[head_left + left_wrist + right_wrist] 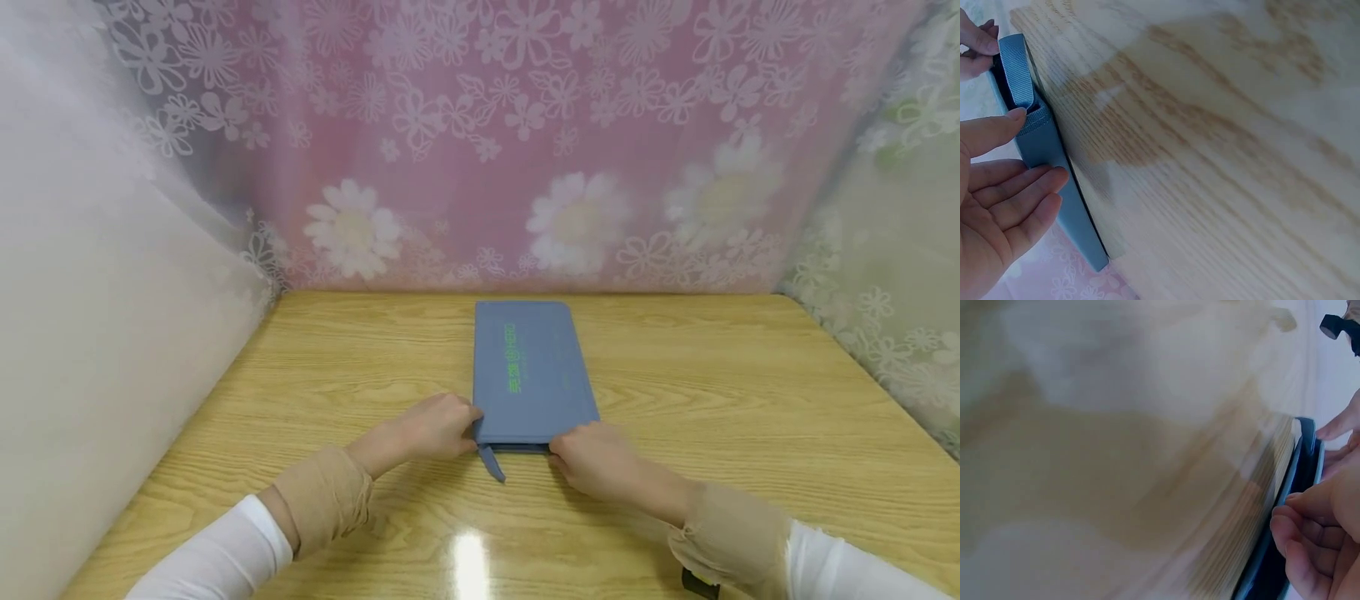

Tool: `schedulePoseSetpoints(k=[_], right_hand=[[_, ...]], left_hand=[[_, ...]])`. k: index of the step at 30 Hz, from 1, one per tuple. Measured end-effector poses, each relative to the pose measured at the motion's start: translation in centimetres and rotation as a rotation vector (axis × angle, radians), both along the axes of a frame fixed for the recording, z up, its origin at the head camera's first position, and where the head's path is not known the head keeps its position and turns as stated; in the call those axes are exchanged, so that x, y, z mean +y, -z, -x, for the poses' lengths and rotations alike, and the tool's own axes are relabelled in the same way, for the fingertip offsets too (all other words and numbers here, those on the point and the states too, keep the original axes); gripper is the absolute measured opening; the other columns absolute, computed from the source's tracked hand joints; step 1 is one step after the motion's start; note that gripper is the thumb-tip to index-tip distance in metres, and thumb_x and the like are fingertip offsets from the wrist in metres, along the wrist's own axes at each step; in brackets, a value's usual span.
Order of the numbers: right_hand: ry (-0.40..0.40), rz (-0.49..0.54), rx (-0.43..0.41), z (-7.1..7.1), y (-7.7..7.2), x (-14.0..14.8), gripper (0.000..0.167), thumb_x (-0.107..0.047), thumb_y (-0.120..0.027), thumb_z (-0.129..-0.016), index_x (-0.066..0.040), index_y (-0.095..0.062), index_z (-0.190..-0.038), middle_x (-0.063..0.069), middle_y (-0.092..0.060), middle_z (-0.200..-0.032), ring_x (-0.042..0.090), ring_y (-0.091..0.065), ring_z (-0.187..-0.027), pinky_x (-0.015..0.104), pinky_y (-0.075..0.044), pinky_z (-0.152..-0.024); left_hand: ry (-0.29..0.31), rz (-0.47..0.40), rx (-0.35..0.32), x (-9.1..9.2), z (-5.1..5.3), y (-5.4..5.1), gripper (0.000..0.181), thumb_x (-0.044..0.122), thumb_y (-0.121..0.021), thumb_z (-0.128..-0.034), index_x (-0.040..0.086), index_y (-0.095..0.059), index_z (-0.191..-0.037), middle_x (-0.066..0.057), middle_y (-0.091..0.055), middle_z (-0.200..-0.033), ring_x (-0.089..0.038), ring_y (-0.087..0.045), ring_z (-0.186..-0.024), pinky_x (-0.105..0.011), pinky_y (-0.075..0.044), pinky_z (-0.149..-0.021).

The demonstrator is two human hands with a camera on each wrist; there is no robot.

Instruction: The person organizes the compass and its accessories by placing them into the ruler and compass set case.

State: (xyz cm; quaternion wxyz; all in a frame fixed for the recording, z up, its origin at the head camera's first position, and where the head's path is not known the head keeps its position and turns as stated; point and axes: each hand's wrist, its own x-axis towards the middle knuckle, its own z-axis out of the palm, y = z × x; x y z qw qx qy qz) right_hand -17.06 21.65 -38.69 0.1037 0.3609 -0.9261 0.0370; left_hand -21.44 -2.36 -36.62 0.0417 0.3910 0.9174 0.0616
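A flat blue-grey case (pixel 532 367) with green lettering lies on the table, its short end towards me. My left hand (pixel 435 427) holds its near left corner. In the left wrist view the thumb touches the base of a short fabric strap (pixel 1017 69), and the fingers lie along the case's side. At the near right corner my right hand (pixel 600 458) has curled fingers. In the right wrist view its thumb and forefinger (pixel 1300 503) pinch the case's edge beside a dark gap. What lies inside the case is hidden.
The wood-grain table (pixel 360 350) extends on both sides of the case. A pink flowered curtain (pixel 465 167) hangs behind it, with a pale sheet (pixel 112 250) at left and a flowered one (pixel 900 250) at right. Bands wrap both wrists.
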Motion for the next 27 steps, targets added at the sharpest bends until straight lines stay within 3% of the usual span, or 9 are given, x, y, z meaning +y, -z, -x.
schedulePoseSetpoints(k=[7, 15, 21, 27], right_hand=[[-0.076, -0.006, 0.009, 0.4, -0.2, -2.3, 0.030, -0.011, -0.067, -0.081, -0.016, -0.050, -0.057, -0.006, -0.049, -0.052, 0.008, -0.043, -0.045, 0.026, -0.035, -0.040], [-0.092, -0.015, -0.026, 0.9, 0.2, -3.8, 0.027, -0.012, -0.065, -0.084, -0.015, -0.053, -0.059, -0.005, -0.050, -0.053, 0.008, -0.047, -0.047, 0.026, -0.037, -0.042], [-0.104, -0.003, -0.042, 1.1, 0.4, -4.4, 0.029, -0.010, -0.064, -0.084, -0.015, -0.051, -0.059, -0.006, -0.047, -0.052, 0.007, -0.041, -0.046, 0.025, -0.036, -0.041], [-0.100, 0.001, -0.008, 1.1, 0.6, -5.3, 0.031, -0.011, -0.065, -0.083, -0.016, -0.049, -0.057, -0.005, -0.045, -0.051, 0.008, -0.040, -0.044, 0.026, -0.035, -0.039]], left_hand=[[0.003, -0.001, -0.009, -0.1, 0.0, 0.2, 0.030, 0.018, -0.072, -0.0812, 0.000, -0.065, -0.104, -0.006, -0.064, -0.085, -0.010, -0.058, -0.072, -0.021, -0.047, -0.063], [0.035, -0.014, 0.029, -0.2, 0.0, 0.3, 0.024, 0.018, -0.073, -0.0800, 0.001, -0.065, -0.095, -0.003, -0.061, -0.077, -0.008, -0.054, -0.066, -0.021, -0.045, -0.060], [0.042, -0.012, 0.036, -0.2, 0.1, 0.3, 0.024, 0.017, -0.073, -0.0799, 0.001, -0.065, -0.095, -0.004, -0.061, -0.077, -0.010, -0.056, -0.067, -0.021, -0.046, -0.061], [0.043, -0.022, 0.029, -0.2, 0.1, 0.3, 0.019, 0.017, -0.072, -0.0804, 0.003, -0.062, -0.089, -0.001, -0.057, -0.073, -0.008, -0.051, -0.063, -0.022, -0.044, -0.058]])
